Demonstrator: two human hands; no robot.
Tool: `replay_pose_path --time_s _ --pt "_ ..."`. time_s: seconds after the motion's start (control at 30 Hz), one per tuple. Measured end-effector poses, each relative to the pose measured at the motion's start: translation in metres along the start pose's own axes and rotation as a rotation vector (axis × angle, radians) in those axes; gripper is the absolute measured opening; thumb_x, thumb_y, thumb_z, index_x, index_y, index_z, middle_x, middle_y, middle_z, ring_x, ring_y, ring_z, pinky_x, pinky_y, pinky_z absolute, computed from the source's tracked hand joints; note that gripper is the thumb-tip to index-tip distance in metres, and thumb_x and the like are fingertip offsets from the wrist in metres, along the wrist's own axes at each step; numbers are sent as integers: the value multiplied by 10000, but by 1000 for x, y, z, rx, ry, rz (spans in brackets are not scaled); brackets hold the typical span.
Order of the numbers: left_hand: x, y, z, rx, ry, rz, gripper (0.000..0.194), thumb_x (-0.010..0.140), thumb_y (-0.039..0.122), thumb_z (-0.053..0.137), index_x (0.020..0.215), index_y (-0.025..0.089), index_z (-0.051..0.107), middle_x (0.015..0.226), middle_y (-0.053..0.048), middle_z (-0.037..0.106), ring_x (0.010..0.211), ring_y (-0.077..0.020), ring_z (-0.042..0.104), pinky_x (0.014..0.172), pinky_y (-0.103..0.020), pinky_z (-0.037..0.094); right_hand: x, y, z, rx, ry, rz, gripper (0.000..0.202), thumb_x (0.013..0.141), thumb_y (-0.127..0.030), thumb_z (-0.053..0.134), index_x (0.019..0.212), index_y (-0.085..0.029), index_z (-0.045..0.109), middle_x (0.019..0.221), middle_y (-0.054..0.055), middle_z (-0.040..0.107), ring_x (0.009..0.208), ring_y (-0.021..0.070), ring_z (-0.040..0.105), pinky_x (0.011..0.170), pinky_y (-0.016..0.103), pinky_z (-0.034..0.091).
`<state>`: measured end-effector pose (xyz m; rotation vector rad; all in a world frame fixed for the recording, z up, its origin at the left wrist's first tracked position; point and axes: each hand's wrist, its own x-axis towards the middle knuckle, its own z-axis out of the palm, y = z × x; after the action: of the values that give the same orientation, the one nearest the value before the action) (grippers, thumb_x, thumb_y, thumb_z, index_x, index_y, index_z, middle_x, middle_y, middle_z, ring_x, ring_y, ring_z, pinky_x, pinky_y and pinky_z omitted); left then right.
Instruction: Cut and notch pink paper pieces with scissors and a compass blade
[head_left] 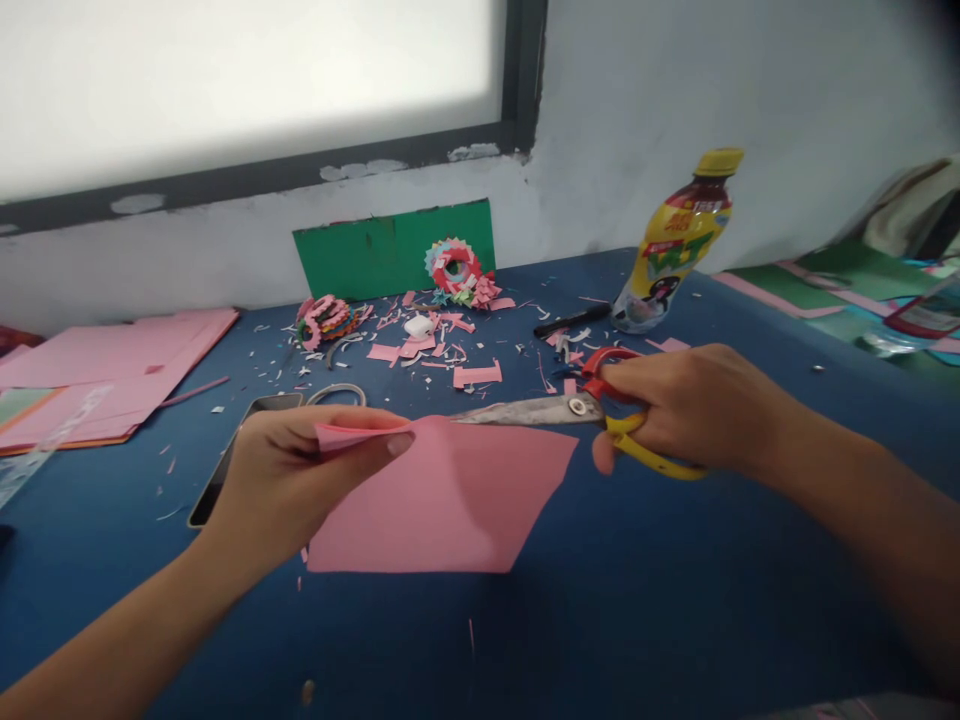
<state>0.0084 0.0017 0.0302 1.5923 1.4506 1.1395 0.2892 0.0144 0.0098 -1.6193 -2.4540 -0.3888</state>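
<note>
A sheet of pink paper [450, 500] hangs above the blue table, pinched at its upper left edge between the thumb and fingers of my left hand [292, 470]. My right hand [690, 400] grips scissors [540, 410] with one red and one yellow handle loop. Their blades point left and lie along the paper's top edge, with the tips near my left thumb. The blades look nearly closed; whether paper sits between them I cannot tell. Under my left wrist, a phone [225, 470] is partly hidden.
Pink paper sheets [112, 350] are stacked at the left. Behind my hands lie paper scraps [478, 376], a white earbud case [418, 326], a paper wreath [454, 268] and a black pen [572, 320]. A yellow-labelled bottle [671, 245] leans at the back right. A green board [375, 250] rests against the wall.
</note>
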Motion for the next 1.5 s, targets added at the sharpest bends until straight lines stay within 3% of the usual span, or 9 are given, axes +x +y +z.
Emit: replay_pose_path --time_s 0.17,0.37,0.63,1.03,1.5 --pt "-2 1 2 -18 21 -27 50 540 250 725 579 279 712 563 37 626 454 -73 473 365 -148 344 -1 -1 0 -8 -15 5 498 637 -685 501 509 -214 403 539 -1 596 517 207 591 444 266 187" --pt "0 -1 2 -35 -21 -38 70 519 235 739 581 260 716 529 32 625 414 -61 462 342 -134 340 -2 -2 -1 6 5 -4 517 591 -708 526 513 -213 400 535 -2 589 515 198 580 444 262 199" --pt "-6 5 5 -59 17 -95 62 539 207 729 583 248 716 548 44 625 469 -57 468 384 -125 344 0 -2 1 7 0 -31 486 681 -660 458 515 -203 438 497 14 562 494 183 566 455 257 208" --pt "-5 2 6 -42 -54 -3 79 580 174 723 584 253 722 536 38 625 434 -48 426 342 -132 279 1 -7 -2 -17 -61 10 541 691 -701 354 506 -197 412 499 23 560 502 199 580 460 256 211" --pt "2 -8 -3 13 -233 37 79 623 204 714 660 271 734 532 29 645 410 -62 474 335 -119 342 0 -8 1 -25 30 -91 528 748 -664 347 538 -198 480 486 23 547 459 181 550 464 262 212"
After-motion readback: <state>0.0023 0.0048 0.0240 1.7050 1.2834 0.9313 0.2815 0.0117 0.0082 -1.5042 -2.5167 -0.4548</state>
